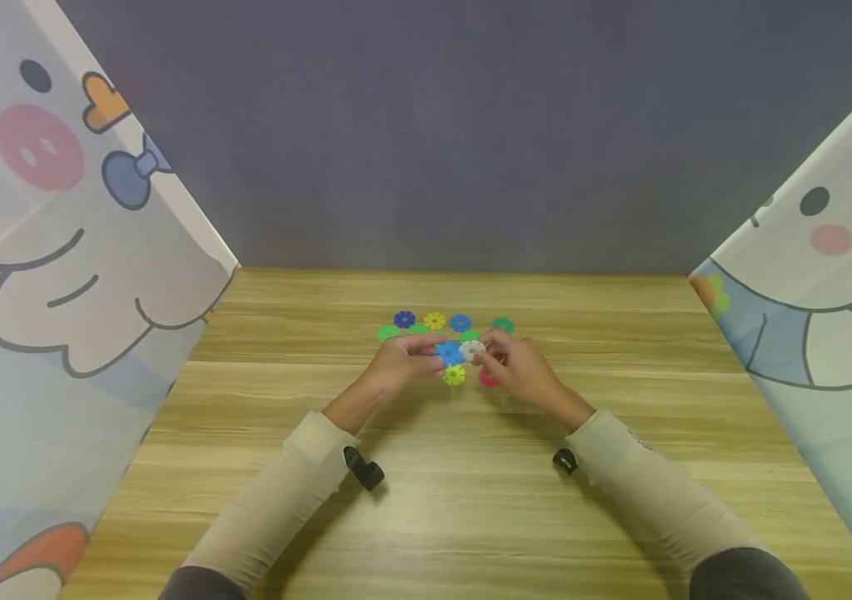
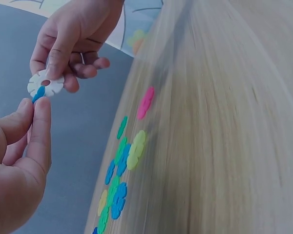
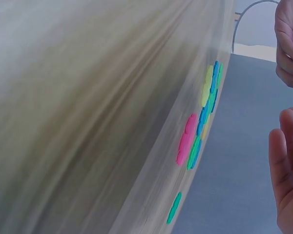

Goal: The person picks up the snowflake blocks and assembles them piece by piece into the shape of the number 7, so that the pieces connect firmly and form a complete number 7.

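Note:
Both hands are raised over the table, close together. My left hand pinches a blue notched plastic disc between thumb and fingers. Facing it, my right hand holds a white notched disc by its edge, thumb on its flat side. In the left wrist view the blue disc is seen edge-on, crossing the lower rim of the white disc at a notch. The right wrist view catches only part of the right hand, with the white disc mostly cut off at the frame's edge.
Several notched discs lie flat beneath and behind the hands on the wooden table: dark blue, yellow, green, yellow-green and pink. A grey panel stands behind, with cartoon-printed sheets at both sides.

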Demonstrator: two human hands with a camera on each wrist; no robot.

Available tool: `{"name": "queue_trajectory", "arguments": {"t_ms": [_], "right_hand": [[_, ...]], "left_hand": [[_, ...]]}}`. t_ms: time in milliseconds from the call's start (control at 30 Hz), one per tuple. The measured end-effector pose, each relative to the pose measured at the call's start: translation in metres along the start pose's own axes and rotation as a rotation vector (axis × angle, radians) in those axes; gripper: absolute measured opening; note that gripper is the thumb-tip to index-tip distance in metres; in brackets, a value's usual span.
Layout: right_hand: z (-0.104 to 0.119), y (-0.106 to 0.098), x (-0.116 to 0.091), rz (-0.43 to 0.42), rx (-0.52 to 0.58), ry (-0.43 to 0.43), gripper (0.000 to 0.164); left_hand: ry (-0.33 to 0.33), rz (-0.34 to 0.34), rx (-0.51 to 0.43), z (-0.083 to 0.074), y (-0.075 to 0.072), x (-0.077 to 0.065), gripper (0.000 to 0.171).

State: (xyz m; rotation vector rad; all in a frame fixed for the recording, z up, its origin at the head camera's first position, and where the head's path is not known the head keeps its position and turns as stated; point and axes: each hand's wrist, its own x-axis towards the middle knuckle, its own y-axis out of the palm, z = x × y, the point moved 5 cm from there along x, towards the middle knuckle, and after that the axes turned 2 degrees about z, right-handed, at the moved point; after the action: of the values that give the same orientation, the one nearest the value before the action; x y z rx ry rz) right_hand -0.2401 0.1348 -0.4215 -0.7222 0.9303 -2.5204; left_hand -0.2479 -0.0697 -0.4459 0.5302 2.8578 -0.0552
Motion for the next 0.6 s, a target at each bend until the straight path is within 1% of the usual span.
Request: {"name": "queue_trajectory", "arguments": {"t_ms": [133,267,400,467,600], "right_hand": [[0.001,0.002,0.001,0.007,0.013,0.008,0.008],[0.001,0.004,0.0,0.017,0.061,0.016,0.003],[0.003,0.007,-0.002,0.041,0.07,-0.009,0.009],[0.006,0.007,-0.003,0.049,0.023,-0.046,0.01],[0.014,0.005,-0.003,0.06,-0.11,-0.139,0.005]], "left_hand": [[-0.036,0.01,-0.048,0.0,0.002,0.0,0.047],[-0.072,0.024,-0.099,-0.001,0.003,-0.001,0.049],[-0.079,0.045,-0.119,-0.003,0.005,-0.003,0.049],[-0.077,0.049,-0.103,-0.004,0.005,-0.004,0.049],[-0.083,0.064,-0.066,-0.004,0.006,-0.006,0.051]]}}
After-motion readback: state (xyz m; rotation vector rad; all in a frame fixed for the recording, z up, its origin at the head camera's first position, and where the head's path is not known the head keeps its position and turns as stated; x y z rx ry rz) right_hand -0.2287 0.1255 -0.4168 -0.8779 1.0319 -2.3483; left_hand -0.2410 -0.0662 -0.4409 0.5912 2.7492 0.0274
